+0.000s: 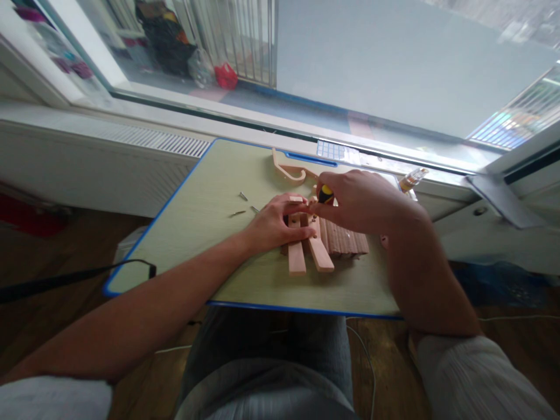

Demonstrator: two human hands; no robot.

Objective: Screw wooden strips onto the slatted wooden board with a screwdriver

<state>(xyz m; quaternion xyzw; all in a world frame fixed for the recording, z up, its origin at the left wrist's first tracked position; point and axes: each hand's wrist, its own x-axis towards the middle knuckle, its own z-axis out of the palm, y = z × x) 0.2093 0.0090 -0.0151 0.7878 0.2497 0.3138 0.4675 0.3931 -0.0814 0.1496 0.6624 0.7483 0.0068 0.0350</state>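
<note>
Centre of frame, on the desk (210,233): I note the left hand (280,224) grip clamped on the wooden slats (321,254) and the right hand (359,201) grip closed round the screwdriver (325,194) handle. I judge the slats light, stiff and smooth, best held near the joint.

On the blue-edged table (196,233), the left hand (280,224) clasps the far end of two wooden slats (308,254) while the right hand (359,201), over that same end, grips a yellow-and-black screwdriver (325,194); loose screws (242,196) lie left of the slats, and a curved wooden piece (289,172) lies beyond them.
</note>
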